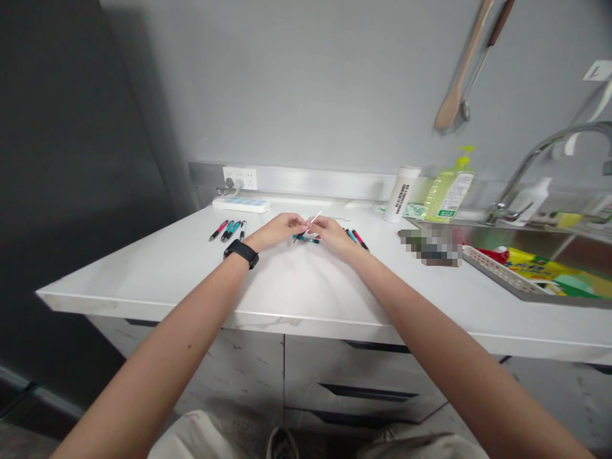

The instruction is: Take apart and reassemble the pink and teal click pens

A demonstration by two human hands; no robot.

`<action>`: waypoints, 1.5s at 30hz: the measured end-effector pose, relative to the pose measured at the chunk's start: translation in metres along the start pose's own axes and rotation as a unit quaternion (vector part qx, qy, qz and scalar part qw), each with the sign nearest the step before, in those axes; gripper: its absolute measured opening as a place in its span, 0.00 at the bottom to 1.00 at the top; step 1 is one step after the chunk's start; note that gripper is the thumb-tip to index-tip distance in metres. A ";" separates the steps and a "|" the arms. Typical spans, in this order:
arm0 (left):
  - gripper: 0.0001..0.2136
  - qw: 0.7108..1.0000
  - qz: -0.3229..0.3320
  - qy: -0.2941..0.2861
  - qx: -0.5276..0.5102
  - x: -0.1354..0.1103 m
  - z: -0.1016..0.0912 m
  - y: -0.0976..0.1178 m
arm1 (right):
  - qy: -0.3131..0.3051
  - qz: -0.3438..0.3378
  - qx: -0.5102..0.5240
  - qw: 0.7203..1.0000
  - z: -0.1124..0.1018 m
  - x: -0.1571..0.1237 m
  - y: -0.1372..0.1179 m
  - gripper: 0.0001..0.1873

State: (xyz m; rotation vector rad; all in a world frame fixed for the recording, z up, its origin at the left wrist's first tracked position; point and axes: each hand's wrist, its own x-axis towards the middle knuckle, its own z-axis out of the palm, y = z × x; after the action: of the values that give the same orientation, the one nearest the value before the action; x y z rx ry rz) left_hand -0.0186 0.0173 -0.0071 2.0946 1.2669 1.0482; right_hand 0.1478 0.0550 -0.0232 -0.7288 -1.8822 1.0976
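Left hand (285, 228) and right hand (331, 232) meet, both clamped on a thin pen (316, 217) over the tabletop (306, 287), toward its back edge; a blue pen (310, 240) shows just below.

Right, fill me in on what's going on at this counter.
Someone is working with both bare hands over a white counter. The left hand and the right hand meet around a slim white piece that points upward; a black part shows below, and whether the two are joined is unclear. A teal-and-black pen also shows between the hands. More pens lie on the counter: a left group and a right group.
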 end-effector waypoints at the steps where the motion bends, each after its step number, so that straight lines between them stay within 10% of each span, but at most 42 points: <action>1: 0.13 1.000 -0.001 0.002 0.001 0.000 0.000 0.000 | 0.005 0.004 0.012 1.000 0.001 0.000 -0.001 0.07; 15: 0.08 0.987 -0.069 0.018 0.145 -0.003 -0.005 -0.004 | 0.134 0.088 0.120 0.980 -0.013 0.006 -0.002 0.03; 21: 0.09 0.924 -0.147 0.011 0.352 -0.010 -0.012 -0.011 | 0.106 0.093 0.092 0.986 -0.011 0.003 0.000 0.03; 30: 0.13 0.981 -0.011 -0.011 0.192 -0.004 0.006 0.000 | 0.032 0.084 0.101 0.991 -0.006 -0.003 -0.005 0.02; 40: 0.10 0.962 -0.049 -0.017 0.268 -0.005 0.001 -0.007 | 0.077 0.080 0.043 0.993 -0.011 0.005 0.001 0.06; 45: 0.09 0.936 -0.100 -0.035 0.336 -0.009 -0.002 -0.004 | -0.011 0.032 -0.145 0.989 -0.008 0.004 0.010 0.11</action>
State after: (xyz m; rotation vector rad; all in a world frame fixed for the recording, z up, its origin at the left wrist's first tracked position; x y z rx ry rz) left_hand -0.0251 0.0109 -0.0115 2.3648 1.9522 0.4735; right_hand 0.1535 0.0658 -0.0283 -0.9497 -2.0744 0.8803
